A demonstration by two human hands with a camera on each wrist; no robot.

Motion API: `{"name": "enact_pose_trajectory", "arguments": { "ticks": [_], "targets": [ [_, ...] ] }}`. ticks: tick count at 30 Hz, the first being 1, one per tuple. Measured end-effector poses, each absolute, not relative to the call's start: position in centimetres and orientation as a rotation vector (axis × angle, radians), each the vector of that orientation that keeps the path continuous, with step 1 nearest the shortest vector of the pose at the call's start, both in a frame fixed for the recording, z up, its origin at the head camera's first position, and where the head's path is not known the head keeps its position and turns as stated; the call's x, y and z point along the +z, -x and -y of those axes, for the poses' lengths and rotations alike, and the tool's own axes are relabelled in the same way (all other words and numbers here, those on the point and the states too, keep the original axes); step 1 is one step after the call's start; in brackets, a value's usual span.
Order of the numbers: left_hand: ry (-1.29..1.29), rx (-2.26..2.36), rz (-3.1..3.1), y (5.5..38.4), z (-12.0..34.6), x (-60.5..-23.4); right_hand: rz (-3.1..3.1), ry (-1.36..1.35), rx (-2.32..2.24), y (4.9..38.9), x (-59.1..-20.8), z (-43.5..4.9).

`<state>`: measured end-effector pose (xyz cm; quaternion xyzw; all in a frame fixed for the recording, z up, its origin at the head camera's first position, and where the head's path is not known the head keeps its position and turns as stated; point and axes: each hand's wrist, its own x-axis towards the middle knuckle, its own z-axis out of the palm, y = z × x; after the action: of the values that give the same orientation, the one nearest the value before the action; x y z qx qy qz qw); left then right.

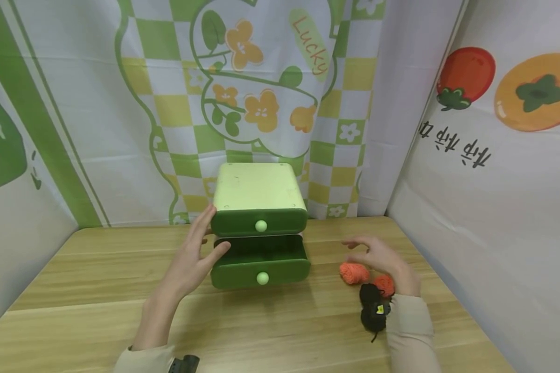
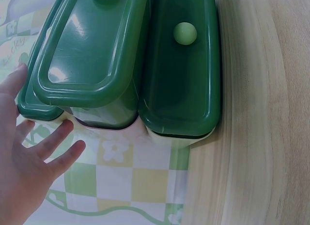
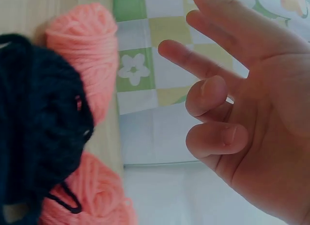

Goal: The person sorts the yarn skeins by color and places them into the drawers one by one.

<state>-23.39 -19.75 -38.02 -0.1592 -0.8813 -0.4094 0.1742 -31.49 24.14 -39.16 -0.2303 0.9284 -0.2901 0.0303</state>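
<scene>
"What's largest?"
"The pale wood-grained counter (image 1: 270, 331), then a boxy light-green cabinet (image 1: 261, 186) with dark-green drawers, its middle drawer (image 1: 237, 276) pulled out."
"Next?"
"The left grip (image 1: 189, 264), fingers spread at the cabinet's left side; the right grip (image 1: 378, 255), loosely bent. Neither holds anything."
"And smallest?"
"One black yarn skein (image 1: 372, 308) and two orange yarn rolls (image 1: 353, 273), near the right grip, right of the cabinet."

Curtained nook — wooden table (image 1: 270, 331), checkered curtain (image 1: 177, 109), fruit-printed side cloth (image 1: 494, 207)
</scene>
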Motion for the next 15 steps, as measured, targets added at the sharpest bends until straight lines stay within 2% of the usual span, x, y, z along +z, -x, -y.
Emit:
{"name": "enact_pose_trajectory", "arguments": {
  "ticks": [7,15],
  "targets": [
    [0.446,-1.157,2.501,23.3,19.8,-38.0,-2.734,0.588,-0.970,31.6,-40.1,-24.5],
    [0.458,-1.140,2.494,23.4,19.7,-38.0,-2.672,0.626,-1.014,31.8,-40.4,-25.0]
  ]
}}
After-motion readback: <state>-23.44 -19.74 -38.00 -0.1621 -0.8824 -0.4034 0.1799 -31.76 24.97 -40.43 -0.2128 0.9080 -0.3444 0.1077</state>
